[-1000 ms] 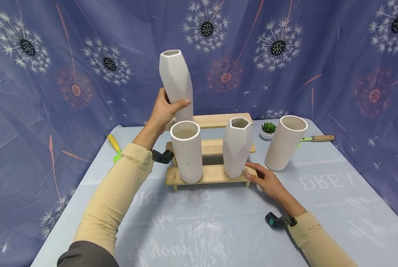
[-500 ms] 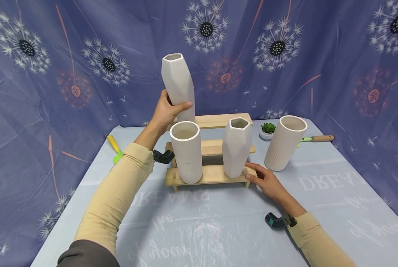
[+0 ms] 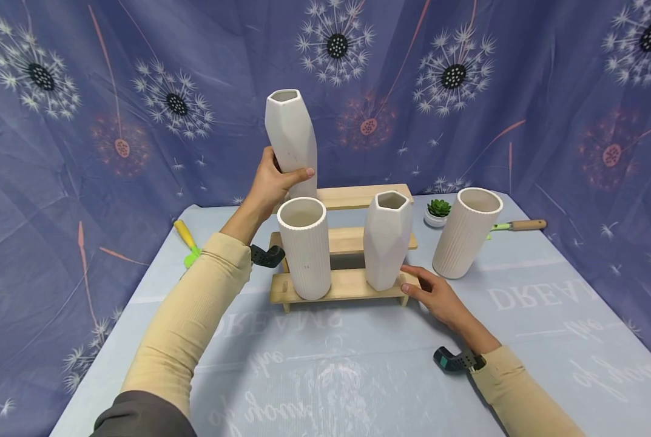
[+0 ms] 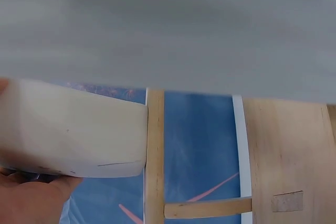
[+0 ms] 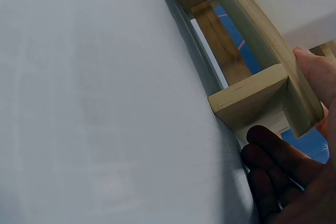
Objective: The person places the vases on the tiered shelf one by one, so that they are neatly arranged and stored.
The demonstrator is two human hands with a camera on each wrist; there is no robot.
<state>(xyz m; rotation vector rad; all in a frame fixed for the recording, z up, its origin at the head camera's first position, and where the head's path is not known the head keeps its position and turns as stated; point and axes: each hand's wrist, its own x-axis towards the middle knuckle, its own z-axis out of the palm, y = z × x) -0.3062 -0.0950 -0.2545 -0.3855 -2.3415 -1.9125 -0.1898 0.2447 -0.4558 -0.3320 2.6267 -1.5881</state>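
My left hand [image 3: 270, 182] grips a tall faceted white vase [image 3: 292, 133] around its lower body, above the top tier of a three-step wooden plant stand [image 3: 352, 285]. In the left wrist view the vase's base [image 4: 121, 140] meets the top board's edge [image 4: 155, 161]. At the right end of the bottom tier, my right hand [image 3: 438, 297] holds the board, its thumb on top; in the right wrist view, curled fingers [image 5: 278, 156] lie beside the stand's leg [image 5: 252, 90]. On that tier stand a ribbed white vase [image 3: 306, 255] and another faceted vase [image 3: 387, 243].
Right of the stand is a ribbed cylinder vase [image 3: 467, 233]. Behind it sit a small potted succulent [image 3: 437, 212] and a green garden tool with a wooden handle [image 3: 527, 226]. A yellow-handled green tool [image 3: 185, 237] lies at left. A dandelion-print curtain [image 3: 238, 73] hangs behind.
The faceted vase in my left hand has come down slightly and a little to the right, mostly in the first half second. My right hand stays at the stand's end.
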